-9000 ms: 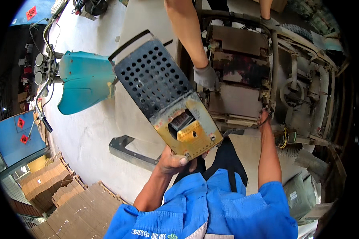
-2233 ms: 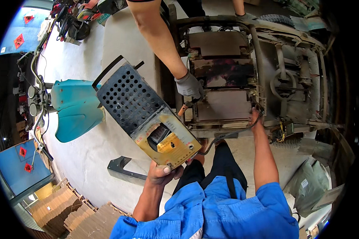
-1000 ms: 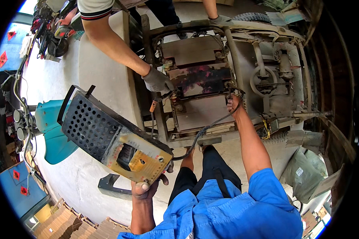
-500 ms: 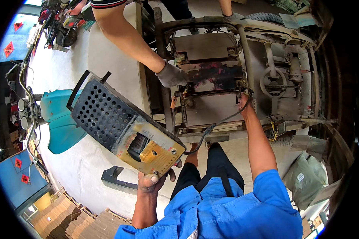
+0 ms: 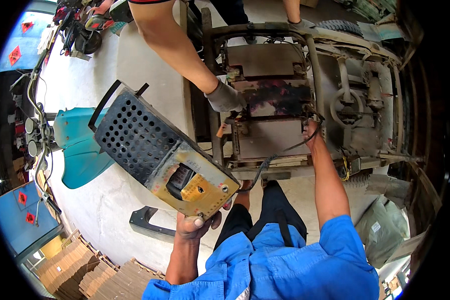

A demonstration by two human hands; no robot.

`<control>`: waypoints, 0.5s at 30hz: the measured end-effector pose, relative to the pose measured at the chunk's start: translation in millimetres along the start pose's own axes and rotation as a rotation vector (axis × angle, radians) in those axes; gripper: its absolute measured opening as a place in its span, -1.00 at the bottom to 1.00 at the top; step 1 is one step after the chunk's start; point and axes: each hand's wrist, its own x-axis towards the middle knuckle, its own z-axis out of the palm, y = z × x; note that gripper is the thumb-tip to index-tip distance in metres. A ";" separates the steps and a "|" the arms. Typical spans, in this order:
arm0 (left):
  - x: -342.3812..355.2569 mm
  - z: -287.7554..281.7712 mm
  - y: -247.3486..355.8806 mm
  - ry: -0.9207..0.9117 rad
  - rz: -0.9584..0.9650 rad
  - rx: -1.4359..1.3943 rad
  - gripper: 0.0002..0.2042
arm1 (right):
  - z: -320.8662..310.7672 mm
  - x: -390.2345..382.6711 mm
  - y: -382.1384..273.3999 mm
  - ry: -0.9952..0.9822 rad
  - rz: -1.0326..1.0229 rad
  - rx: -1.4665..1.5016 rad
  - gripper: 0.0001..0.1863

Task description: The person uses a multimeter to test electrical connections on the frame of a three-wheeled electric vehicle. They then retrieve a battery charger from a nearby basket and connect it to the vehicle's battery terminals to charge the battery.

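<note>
My left hand (image 5: 192,226) grips the lower end of a battery tester (image 5: 157,152), a box with a perforated black housing, a handle and a worn yellow panel with a small display window. The tester is tilted up toward the far left. A black cable (image 5: 285,150) runs from its lower right corner to my right hand (image 5: 311,131), closed on the cable's end at the right side of the batteries (image 5: 270,132) in a metal vehicle frame. Opposite, another person's gloved hand (image 5: 226,97) is at the batteries' left side, above an orange-handled piece (image 5: 221,131).
The rusty vehicle frame (image 5: 312,65) with a steering wheel (image 5: 347,106) spans the right. A teal plastic panel (image 5: 80,145) lies left, beside handlebars (image 5: 41,132). A dark curved part (image 5: 152,227) is on the floor, near cardboard stacks (image 5: 67,267). A grey-green bag (image 5: 383,227) stands lower right.
The view has shifted slightly, so the frame and batteries appear further right. The orange-handled piece leans more. Both my hands keep their holds.
</note>
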 end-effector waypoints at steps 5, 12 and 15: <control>1.2 -7.0 0.8 -0.009 -0.024 -0.023 -0.19 | -14.0 39.7 8.6 0.002 -0.044 -0.072 -0.60; 0.1 -0.5 2.3 0.024 -0.021 0.017 -0.19 | -9.8 8.6 4.7 0.032 -0.095 -0.044 -0.63; 2.9 -4.7 6.4 -0.003 -0.052 0.051 -0.19 | -18.0 24.5 1.3 -0.043 -0.029 -0.021 -0.65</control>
